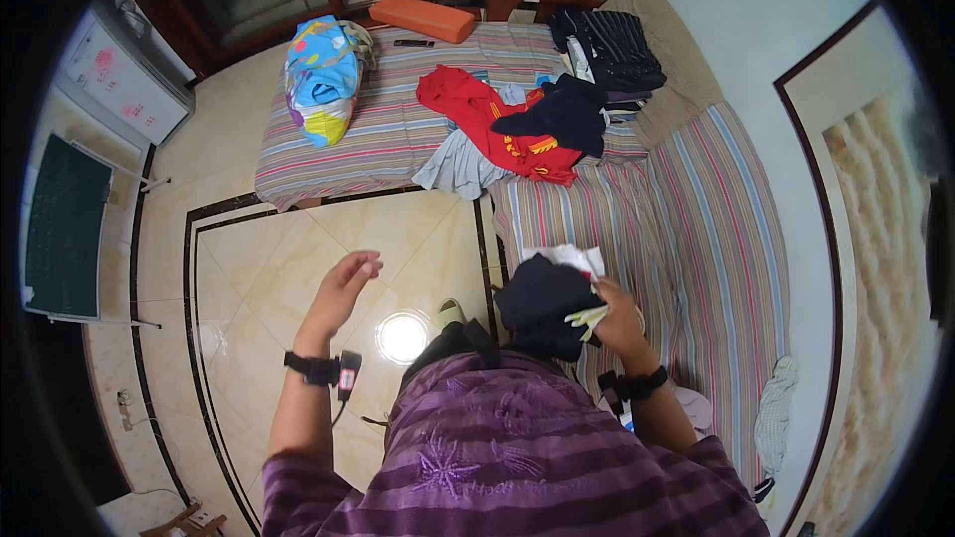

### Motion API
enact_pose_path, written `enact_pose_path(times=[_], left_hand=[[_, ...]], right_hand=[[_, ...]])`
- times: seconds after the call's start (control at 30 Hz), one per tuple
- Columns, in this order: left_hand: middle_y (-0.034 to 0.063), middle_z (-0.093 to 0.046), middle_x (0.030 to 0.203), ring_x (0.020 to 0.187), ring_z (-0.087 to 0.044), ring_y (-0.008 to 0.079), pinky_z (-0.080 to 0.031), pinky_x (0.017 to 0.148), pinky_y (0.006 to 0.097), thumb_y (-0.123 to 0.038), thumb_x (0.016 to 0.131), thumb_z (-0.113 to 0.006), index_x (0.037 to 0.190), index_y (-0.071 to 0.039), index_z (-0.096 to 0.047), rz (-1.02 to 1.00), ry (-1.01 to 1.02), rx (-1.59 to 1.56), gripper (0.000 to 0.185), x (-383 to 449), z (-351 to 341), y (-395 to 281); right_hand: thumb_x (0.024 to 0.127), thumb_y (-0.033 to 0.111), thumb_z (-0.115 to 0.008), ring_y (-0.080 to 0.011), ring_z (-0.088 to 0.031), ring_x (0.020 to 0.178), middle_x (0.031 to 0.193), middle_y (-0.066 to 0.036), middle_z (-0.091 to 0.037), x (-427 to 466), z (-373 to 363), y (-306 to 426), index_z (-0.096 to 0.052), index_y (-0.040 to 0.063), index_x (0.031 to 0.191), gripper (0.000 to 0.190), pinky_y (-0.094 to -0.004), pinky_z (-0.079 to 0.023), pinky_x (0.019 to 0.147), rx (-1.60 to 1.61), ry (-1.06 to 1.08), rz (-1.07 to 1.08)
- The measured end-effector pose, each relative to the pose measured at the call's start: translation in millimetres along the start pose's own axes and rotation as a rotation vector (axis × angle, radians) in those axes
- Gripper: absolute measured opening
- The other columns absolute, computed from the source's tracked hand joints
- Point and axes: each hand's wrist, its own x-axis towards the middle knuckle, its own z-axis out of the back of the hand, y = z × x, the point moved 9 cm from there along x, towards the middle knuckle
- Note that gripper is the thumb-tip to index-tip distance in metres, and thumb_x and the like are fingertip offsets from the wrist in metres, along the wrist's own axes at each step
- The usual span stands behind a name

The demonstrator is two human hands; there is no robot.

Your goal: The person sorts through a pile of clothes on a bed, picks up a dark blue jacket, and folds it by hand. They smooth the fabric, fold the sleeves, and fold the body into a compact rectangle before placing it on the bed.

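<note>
My left hand point(349, 289) hangs in the air over the tiled floor with nothing in it, its fingers loosely curled. Over the edge of the striped sofa section, my right hand point(621, 319) grips a small white and yellow-green cloth item point(586, 319). Against that hand lies a dark navy cloth point(543, 300), partly over my leg; whether the fingers also hold it is unclear. A white cloth or paper piece point(568, 256) shows just beyond the navy cloth. Each wrist wears a black strap with a small device.
Ahead on the striped sofa cover point(395, 112) lie a red garment point(477, 108), a navy garment point(559, 115), a light grey garment point(464, 164), a stack of dark clothes point(615, 52), a colourful bundle point(324, 82) and an orange bolster point(421, 17). A green chalkboard point(69, 227) stands left.
</note>
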Motion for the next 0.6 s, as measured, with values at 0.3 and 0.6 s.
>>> enact_pose_path(times=[0.3, 0.6], left_hand=[[0.0092, -0.063, 0.111, 0.108, -0.056, 0.0168, -0.043, 0.095, 0.0293, -0.020, 0.099, -0.052, 0.123, -0.001, -0.053, 0.131, 0.059, 0.077, 0.032, 122.7, -11.8, -0.6], [0.0109, -0.064, 0.110, 0.107, -0.058, 0.0193, -0.044, 0.095, 0.0320, -0.026, 0.098, -0.054, 0.123, 0.002, -0.053, 0.338, -0.213, -0.029, 0.037, 145.1, -11.5, 46.9]], right_hand=[[0.072, 0.001, -0.067, -0.0322, -0.064, 0.087, 0.093, -0.017, -0.063, 194.9, -32.8, -48.1, -0.061, -0.003, 0.107, 0.036, -0.0339, -0.049, 0.077, 0.102, 0.101, 0.023], [0.077, -0.006, -0.059, -0.0147, -0.063, 0.081, 0.087, -0.014, -0.068, 429.1, -80.1, -71.7, -0.061, -0.004, 0.103, 0.026, -0.0302, -0.049, 0.073, 0.343, 0.196, -0.009]])
